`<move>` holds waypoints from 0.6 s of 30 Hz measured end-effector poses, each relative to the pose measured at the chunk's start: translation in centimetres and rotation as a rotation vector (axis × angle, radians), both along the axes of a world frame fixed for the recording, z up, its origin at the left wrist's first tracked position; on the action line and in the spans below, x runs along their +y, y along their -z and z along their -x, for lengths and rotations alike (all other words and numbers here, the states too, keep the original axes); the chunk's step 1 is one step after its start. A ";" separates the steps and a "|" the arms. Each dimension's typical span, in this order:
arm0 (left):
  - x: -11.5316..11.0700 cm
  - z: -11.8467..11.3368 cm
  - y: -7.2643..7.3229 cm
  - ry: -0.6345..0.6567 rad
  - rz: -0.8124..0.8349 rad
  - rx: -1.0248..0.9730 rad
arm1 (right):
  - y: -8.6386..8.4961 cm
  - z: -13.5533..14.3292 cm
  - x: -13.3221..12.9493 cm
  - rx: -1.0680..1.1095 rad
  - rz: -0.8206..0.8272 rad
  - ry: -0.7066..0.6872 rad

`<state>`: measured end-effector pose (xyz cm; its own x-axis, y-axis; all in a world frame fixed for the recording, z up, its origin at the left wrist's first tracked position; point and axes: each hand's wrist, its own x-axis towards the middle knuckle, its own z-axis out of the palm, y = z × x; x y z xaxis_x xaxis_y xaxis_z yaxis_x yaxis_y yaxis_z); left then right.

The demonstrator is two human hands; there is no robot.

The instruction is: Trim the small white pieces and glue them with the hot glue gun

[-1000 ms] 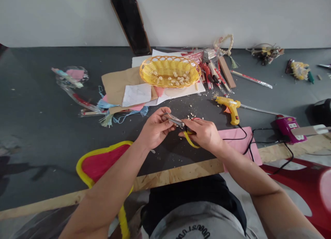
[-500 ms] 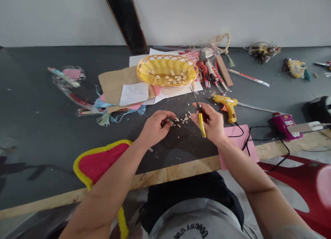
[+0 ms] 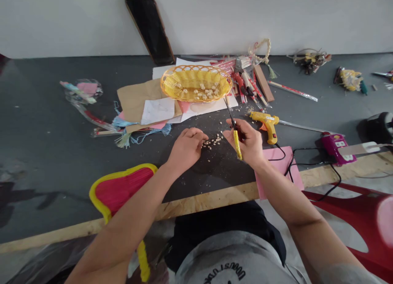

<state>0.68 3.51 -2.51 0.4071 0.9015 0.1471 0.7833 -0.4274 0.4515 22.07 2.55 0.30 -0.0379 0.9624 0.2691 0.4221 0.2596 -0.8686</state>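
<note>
Small pale pieces (image 3: 215, 140) lie scattered on the dark table between my hands. My left hand (image 3: 188, 146) rests at their left edge, fingers bent down and together; whatever its fingertips hold, if anything, is too small to tell. Scissors with yellow handles (image 3: 236, 143) are gripped in my right hand (image 3: 248, 141), blades pointing up and away towards the basket. Beyond the hands sits a yellow woven basket (image 3: 196, 77) with several pale clusters (image 3: 206, 92) inside.
A yellow glue gun (image 3: 267, 123) lies right of my right hand, its cord near pink paper (image 3: 281, 163) and a purple power socket (image 3: 338, 148). Papers and tassels are at the left; a phone (image 3: 150, 28) leans on the wall. A red, yellow-edged shape (image 3: 123, 189) sits by my left forearm.
My left hand has turned more palm-down, its fingers closer together over the edge of the pale pieces. My right hand still holds the scissors. The view has shifted slightly.
</note>
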 end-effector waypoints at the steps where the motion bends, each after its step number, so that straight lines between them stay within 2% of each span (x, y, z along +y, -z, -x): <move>1: 0.0 0.0 -0.2 -0.020 0.024 -0.016 | 0.0 0.0 0.0 0.001 0.002 -0.008; 6: 0.2 0.2 -1.2 -0.061 0.132 -0.033 | -0.2 0.1 -0.1 -0.006 0.014 -0.032; 14: 0.5 -0.8 -2.5 -0.018 0.207 0.121 | 0.2 0.1 0.0 -0.043 -0.020 -0.051; 18: 0.8 -1.3 -2.9 -0.044 0.272 0.166 | 0.2 0.0 -0.1 -0.057 -0.016 -0.044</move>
